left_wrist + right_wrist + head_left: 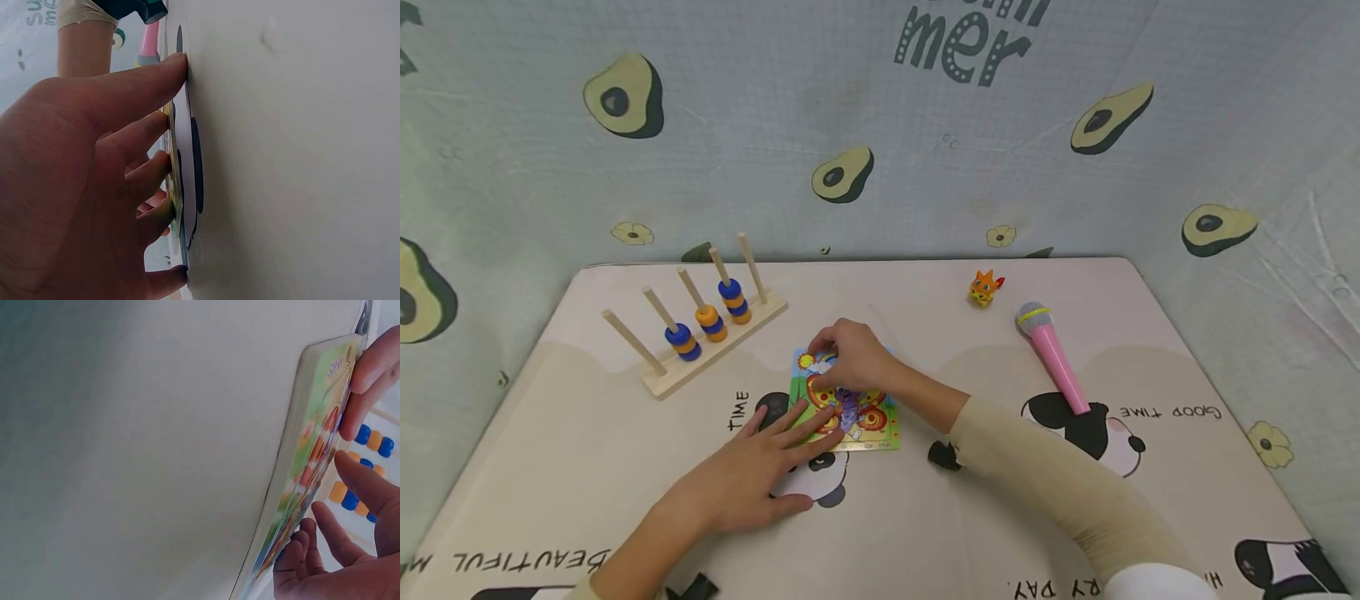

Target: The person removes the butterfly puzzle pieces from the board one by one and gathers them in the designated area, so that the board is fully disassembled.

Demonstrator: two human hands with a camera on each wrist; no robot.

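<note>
A colourful butterfly picture board [880, 421] lies flat at the middle of the table. It looks like a jigsaw puzzle, with a purple body, red-and-yellow wings and a sun in one corner. My left hand [752, 479] is spread, its fingertips resting on the lower left of the board and the thumb on the tablecloth. Over the upper left wing, my right hand [853, 358] bends its thumb and fingers down onto the picture. In the right wrist view the right thumb and fingers [353, 550] meet the board's face [312, 450]. Whether they pinch a piece is hidden.
A wooden peg stand [715, 346] with blue and orange rings stands at the left. On the right lie a pink toy microphone [1056, 358] and a small orange toy figure [985, 288]. A printed panda cloth covers the table; an avocado-patterned curtain [730, 167] hangs behind.
</note>
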